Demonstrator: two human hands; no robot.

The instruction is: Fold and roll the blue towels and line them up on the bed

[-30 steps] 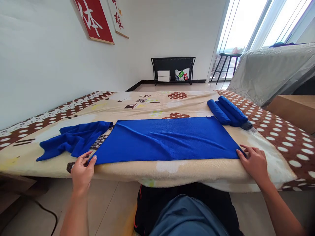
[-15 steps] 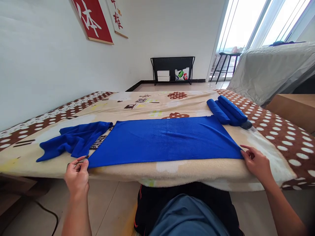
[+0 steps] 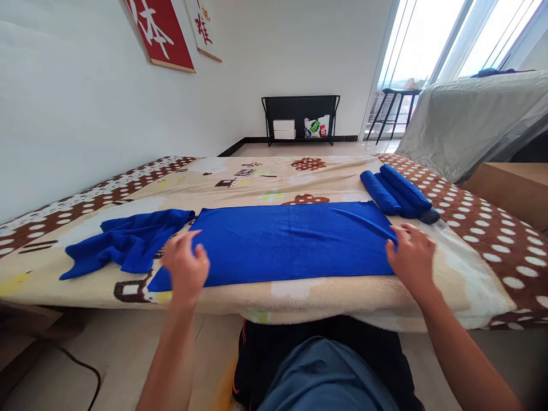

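Both arms of the wearer reach forward, bare along the visible forearms. The left forearm (image 3: 169, 359) rises from the lower edge, inclined slightly inward; the right forearm (image 3: 464, 351) enters farther to the side and slants inward more steeply. The left hand (image 3: 186, 265), somewhat blurred, shows its back; its fingers are bent, and the thumb stands apart from the forefinger, the gap facing inward. The right hand (image 3: 411, 257) is nearly its mirror image: back uppermost, fingers loosely curled, thumb separated from the forefinger. The two hands are well apart, their wrists nearly straight.
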